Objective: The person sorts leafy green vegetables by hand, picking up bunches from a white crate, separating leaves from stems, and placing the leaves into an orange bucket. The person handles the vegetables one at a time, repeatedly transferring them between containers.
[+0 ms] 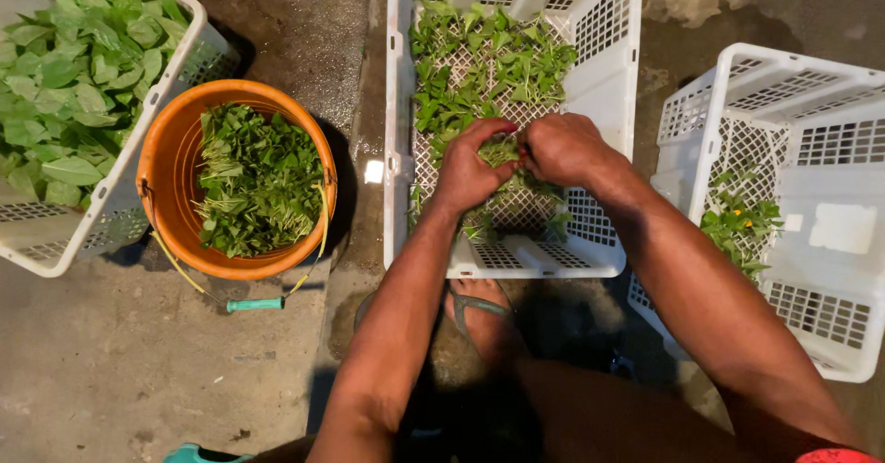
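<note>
My left hand [467,170] and my right hand [564,148] meet over the middle white plastic crate [604,94]. Both are closed on one small bunch of green leafy sprigs [500,152], held between the fingertips just above the crate's lattice floor. More loose green sprigs [479,67] lie spread across the far half of that crate, and a few lie under my hands.
An orange bucket [171,173] of picked green leaves stands to the left, its handle lying on the concrete floor. A white crate [115,200] of large leaves sits at far left. Another white crate [811,150] with a few sprigs stands at right. My sandalled foot [479,311] rests below the middle crate.
</note>
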